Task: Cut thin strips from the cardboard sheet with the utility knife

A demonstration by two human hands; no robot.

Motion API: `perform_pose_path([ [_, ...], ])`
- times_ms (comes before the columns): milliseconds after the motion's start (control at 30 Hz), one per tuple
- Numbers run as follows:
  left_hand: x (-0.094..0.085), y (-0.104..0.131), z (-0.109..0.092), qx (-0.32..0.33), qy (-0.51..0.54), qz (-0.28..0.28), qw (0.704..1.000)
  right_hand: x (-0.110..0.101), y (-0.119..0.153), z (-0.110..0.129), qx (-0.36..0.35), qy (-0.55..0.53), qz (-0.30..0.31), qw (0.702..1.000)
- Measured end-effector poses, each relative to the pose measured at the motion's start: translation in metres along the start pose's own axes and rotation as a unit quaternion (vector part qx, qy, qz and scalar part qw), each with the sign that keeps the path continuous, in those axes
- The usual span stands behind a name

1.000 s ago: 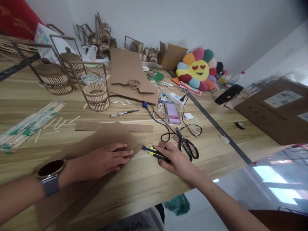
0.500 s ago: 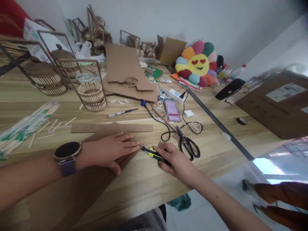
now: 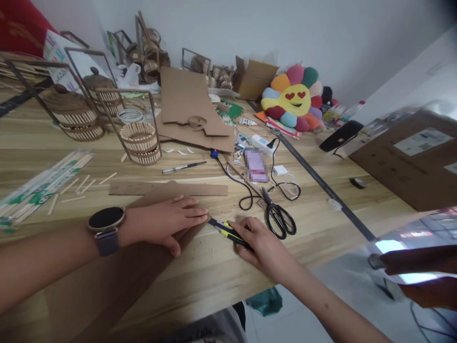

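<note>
My left hand (image 3: 160, 221) lies flat with its fingers spread on a large brown cardboard sheet (image 3: 96, 290), a watch on its wrist. My right hand (image 3: 259, 243) grips a black and yellow utility knife (image 3: 228, 232). The knife's blade points left, close to my left fingertips and the cardboard's edge. Beyond my left hand a narrow cardboard strip (image 3: 210, 190) lies across the table, partly behind the sheet. Black-handled scissors (image 3: 278, 214) rest just past my right hand.
Small wooden-slat buckets (image 3: 139, 143), bundled sticks (image 3: 46, 183), a pen (image 3: 183, 167) and cut cardboard (image 3: 185, 95) cover the left and back. A phone (image 3: 256, 165), cables, a flower cushion (image 3: 294, 97) and a big box (image 3: 410, 157) are farther right. A person's legs show at lower right.
The view has shifted slightly. My left hand stays flat on the cardboard, and my right hand still holds the knife in nearly the same place. The person's legs at the right have moved.
</note>
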State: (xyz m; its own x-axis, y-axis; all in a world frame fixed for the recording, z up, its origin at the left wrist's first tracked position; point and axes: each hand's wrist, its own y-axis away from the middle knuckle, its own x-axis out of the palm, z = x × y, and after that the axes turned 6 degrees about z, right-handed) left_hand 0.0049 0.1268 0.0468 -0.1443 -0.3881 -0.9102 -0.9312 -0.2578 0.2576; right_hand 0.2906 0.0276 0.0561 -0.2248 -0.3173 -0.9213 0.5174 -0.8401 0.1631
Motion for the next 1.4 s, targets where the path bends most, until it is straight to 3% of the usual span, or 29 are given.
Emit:
perform_pose_path([
  [300,-0.003,0.000,-0.002,-0.009,0.024,0.012,1.000,0.001,0.012,0.007,-0.030,-0.022,0.030,0.999],
  [433,-0.003,0.004,0.003,0.007,0.040,-0.010,0.999,-0.005,0.027,0.004,0.000,-0.076,0.024,0.997],
  [600,-0.001,0.018,-0.010,-0.071,0.014,-0.001,0.997,-0.004,0.040,-0.005,0.042,-0.128,0.013,0.991],
  [700,0.015,0.033,-0.039,-0.143,-0.005,-0.037,0.989,0.004,0.039,-0.007,0.052,-0.144,0.001,0.988],
  [833,0.051,0.050,-0.075,-0.246,-0.089,-0.106,0.959,0.011,0.030,-0.005,0.043,-0.151,-0.012,0.988],
  [967,0.082,0.058,-0.081,-0.271,-0.161,-0.115,0.942,0.013,0.022,-0.003,0.016,-0.157,-0.023,0.987],
  [1067,0.093,0.058,-0.081,-0.266,-0.184,-0.120,0.939,0.015,0.018,-0.001,0.003,-0.171,-0.035,0.985],
  [1167,0.089,0.057,-0.087,-0.283,-0.202,-0.116,0.930,0.019,0.016,0.002,-0.010,-0.188,-0.054,0.981],
  [1267,0.071,0.061,-0.098,-0.311,-0.240,-0.112,0.913,0.019,0.017,0.004,-0.022,-0.198,-0.077,0.977],
  [1400,0.042,0.085,-0.109,-0.292,-0.276,-0.206,0.892,0.015,0.021,0.004,-0.033,-0.195,-0.133,0.971],
])
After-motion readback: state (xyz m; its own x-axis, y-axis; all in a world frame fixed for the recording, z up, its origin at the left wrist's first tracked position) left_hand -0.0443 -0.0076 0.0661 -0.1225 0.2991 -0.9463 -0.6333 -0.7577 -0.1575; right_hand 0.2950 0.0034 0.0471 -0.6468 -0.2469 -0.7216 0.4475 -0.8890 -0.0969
